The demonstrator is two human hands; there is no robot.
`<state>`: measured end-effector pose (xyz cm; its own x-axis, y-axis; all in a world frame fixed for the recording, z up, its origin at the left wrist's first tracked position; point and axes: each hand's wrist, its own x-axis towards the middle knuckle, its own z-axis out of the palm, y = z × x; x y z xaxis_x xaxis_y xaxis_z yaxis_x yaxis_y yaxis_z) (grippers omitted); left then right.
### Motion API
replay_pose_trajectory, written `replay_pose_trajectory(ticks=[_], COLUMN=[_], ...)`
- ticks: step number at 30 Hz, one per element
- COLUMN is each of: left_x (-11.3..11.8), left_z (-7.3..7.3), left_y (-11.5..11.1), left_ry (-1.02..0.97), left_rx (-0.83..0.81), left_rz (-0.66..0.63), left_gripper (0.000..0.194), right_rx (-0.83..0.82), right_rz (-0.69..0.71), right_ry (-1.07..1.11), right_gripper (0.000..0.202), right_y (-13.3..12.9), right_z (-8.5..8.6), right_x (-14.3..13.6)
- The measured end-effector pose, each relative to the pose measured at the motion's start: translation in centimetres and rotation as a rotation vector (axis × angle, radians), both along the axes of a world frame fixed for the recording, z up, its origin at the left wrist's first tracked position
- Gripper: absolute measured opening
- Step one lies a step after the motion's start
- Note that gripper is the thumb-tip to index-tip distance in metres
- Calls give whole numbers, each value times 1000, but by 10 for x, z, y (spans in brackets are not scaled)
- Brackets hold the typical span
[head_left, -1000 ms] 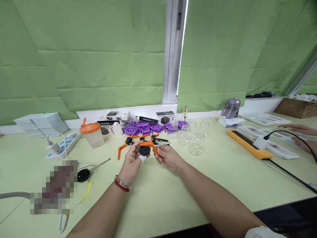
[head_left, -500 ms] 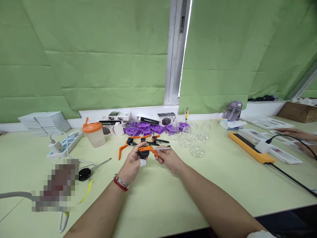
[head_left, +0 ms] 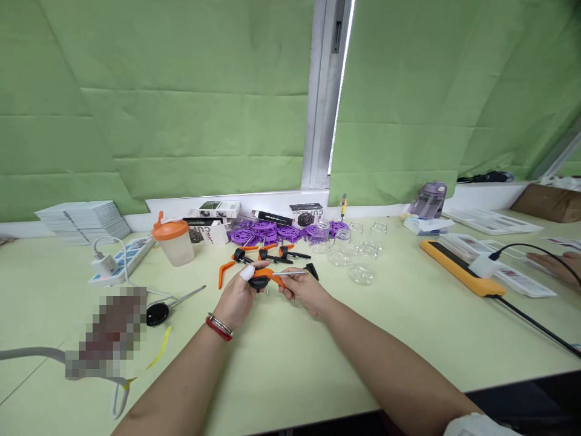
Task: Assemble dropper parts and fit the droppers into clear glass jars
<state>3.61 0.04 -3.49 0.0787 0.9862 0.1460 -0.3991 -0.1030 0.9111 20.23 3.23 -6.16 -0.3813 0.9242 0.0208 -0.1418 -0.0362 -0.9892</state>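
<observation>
My left hand (head_left: 239, 298) is closed round the black body (head_left: 258, 283) of a small part with an orange lever (head_left: 264, 274). Two thin pins stick out below that body. The fingers of my right hand (head_left: 305, 290) pinch the lever's other end, and a slim metal rod (head_left: 290, 273) lies along it. A black piece (head_left: 312, 271) shows just behind the right hand; whether it joins the rod is hidden. Beyond my hands lie several similar black parts with orange levers (head_left: 267, 255). One loose orange lever (head_left: 224, 274) rests left of them.
Behind are purple slotted discs (head_left: 242, 236), printed boxes (head_left: 215, 233) and clear glass-like cups (head_left: 361, 274). An orange-lidded cup (head_left: 177, 248), power strip (head_left: 124, 260) and screwdriver (head_left: 188, 295) are left. An orange power strip (head_left: 458, 266) and another person's hand (head_left: 556, 264) are right.
My left thumb has moved from below the black body to its upper side. The part has turned slightly, bringing its pins into view, and the black piece behind my right hand shows more.
</observation>
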Motion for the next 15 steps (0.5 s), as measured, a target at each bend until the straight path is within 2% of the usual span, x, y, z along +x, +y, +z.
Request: replay_pose_trajectory(ticks=[3, 6, 8, 10, 12, 15], left_x=[-5, -14, -20, -23, -23, -22], left_z=[-1, -4, -5, -5, -5, -6], left_y=[6, 13, 16, 17, 16, 17], left_ry=[-21, -36, -49, -68, -84, -93], left_rx=[18, 45, 41, 37, 41, 46], left_rz=[147, 261, 300, 320, 318, 299], left_gripper=[33, 32, 31, 31, 30, 29], right_rx=[143, 539, 833, 1034, 1148, 1236], right_rz=[-37, -52, 26, 111, 151, 159], right_ry=[-159, -555, -848, -1090, -1262, -1385], right_gripper=[40, 31, 34, 32, 26, 20], right_y=[3, 3, 0, -4, -9, -15], right_z=[-8, -14, -14, -14, -12, -10], right_x=[-1, -3, -8, -14, -20, -25])
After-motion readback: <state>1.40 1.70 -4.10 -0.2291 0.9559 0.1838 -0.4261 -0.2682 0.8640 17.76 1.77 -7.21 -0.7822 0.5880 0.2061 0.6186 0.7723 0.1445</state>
